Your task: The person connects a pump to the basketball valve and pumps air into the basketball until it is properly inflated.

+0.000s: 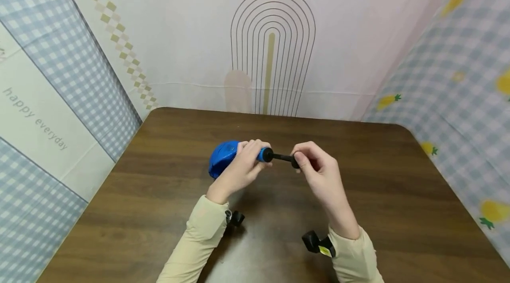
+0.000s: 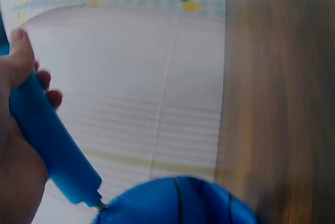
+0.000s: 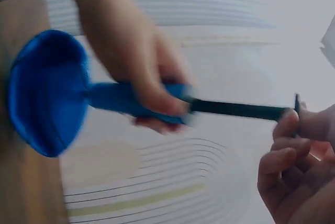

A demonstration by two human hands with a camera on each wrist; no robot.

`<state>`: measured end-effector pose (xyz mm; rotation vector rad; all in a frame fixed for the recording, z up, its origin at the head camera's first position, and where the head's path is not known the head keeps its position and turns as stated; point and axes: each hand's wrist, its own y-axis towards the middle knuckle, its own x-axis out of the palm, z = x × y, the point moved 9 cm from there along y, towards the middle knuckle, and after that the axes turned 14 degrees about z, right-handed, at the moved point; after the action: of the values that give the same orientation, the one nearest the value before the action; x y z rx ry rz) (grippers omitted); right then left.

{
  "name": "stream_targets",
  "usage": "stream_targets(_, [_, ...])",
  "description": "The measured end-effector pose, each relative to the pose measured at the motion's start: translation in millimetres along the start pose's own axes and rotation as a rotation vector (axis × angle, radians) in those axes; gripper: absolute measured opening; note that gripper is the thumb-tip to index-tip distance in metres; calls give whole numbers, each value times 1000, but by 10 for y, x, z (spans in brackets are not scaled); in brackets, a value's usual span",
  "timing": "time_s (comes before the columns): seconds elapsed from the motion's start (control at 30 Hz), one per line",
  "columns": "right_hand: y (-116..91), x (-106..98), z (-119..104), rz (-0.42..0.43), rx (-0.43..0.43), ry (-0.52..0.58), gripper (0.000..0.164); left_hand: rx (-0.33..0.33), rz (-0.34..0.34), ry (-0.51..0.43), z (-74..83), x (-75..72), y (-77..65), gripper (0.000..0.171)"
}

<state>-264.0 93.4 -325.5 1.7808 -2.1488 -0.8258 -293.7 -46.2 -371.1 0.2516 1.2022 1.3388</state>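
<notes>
My left hand (image 1: pixel 242 164) is wrapped around the barrel of a blue hand pump (image 1: pixel 260 154). A sagging, dented blue ball (image 1: pixel 223 157) hangs at the pump's left end, joined by a short thin metal needle (image 2: pixel 101 206). Out of the barrel's right end comes a dark plunger rod (image 3: pixel 238 108), a good part of it exposed. My right hand (image 1: pixel 318 168) pinches the black disc-shaped handle (image 1: pixel 295 160) at the rod's tip between thumb and fingers. Part of the barrel is hidden by the left fingers.
All of this is held over a brown wooden table (image 1: pixel 159 212). A pale patterned cloth (image 1: pixel 183 39) hangs behind its far edge, and checked cloths (image 1: pixel 450 92) flank it. Small black devices (image 1: pixel 314 242) are strapped to both wrists.
</notes>
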Motion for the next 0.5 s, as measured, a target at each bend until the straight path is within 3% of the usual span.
stream_targets(0.17, [5, 169, 149, -40, 126, 116, 11, 58, -24, 53, 124, 82, 23, 26])
stream_targets(0.4, [-43, -69, 24, 95, 175, 178, 10, 1, 26, 65, 42, -12, -3, 21])
stream_targets(0.5, [-40, 12, 109, 58, 215, 182, 13, 6, 8, 68, 62, 13, -21, 20])
